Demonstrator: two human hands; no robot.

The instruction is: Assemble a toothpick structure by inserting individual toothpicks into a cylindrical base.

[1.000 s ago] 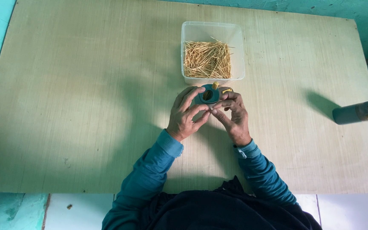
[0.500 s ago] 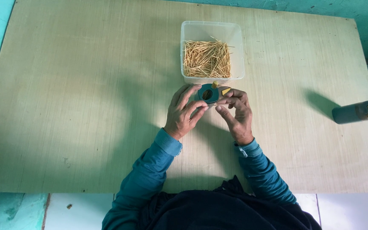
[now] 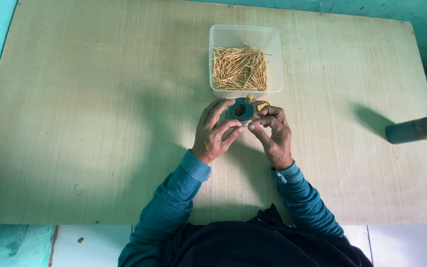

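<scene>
My left hand [image 3: 217, 131] holds a small round teal container [image 3: 242, 109] with a dark opening on top and a yellow cap or tab beside it. My right hand [image 3: 273, 133] is close against the left, its fingertips pinching a thin toothpick [image 3: 245, 126] just below the container. Both hands sit at the near edge of a clear plastic box [image 3: 245, 34] that is filled with several toothpicks [image 3: 239, 68]. Teal sleeves cover both forearms.
A pale wooden table [image 3: 100, 113] carries everything. A second teal container with a yellow cap [image 3: 411, 130] lies on its side at the right edge. Teal floor or wall borders the table on the left and far side.
The hands have shifted slightly apart from the container's top; the fingertips of both hands now meet on a toothpick just below the teal container.
</scene>
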